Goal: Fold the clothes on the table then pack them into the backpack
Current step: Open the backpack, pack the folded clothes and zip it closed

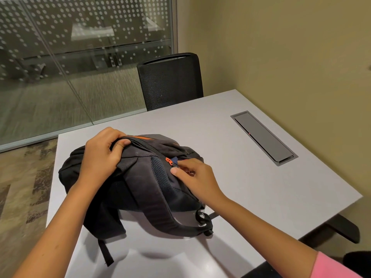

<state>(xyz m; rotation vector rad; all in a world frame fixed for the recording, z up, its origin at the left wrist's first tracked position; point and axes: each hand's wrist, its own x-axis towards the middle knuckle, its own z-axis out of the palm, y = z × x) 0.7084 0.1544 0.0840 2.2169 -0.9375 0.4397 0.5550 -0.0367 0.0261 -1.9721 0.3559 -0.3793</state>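
Two hands are closing the backpack [128, 177]: left hand [100, 157] gripping its top, right hand [192, 175] pinching the zipper pull [175, 169]; next, zipping shut.

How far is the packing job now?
Done, it seems: no clothes lie on the table; blue cloth shows inside the backpack. In hand: the left hand grips the backpack's top, and the right hand pinches at the zipper. Left: closing the zipper.
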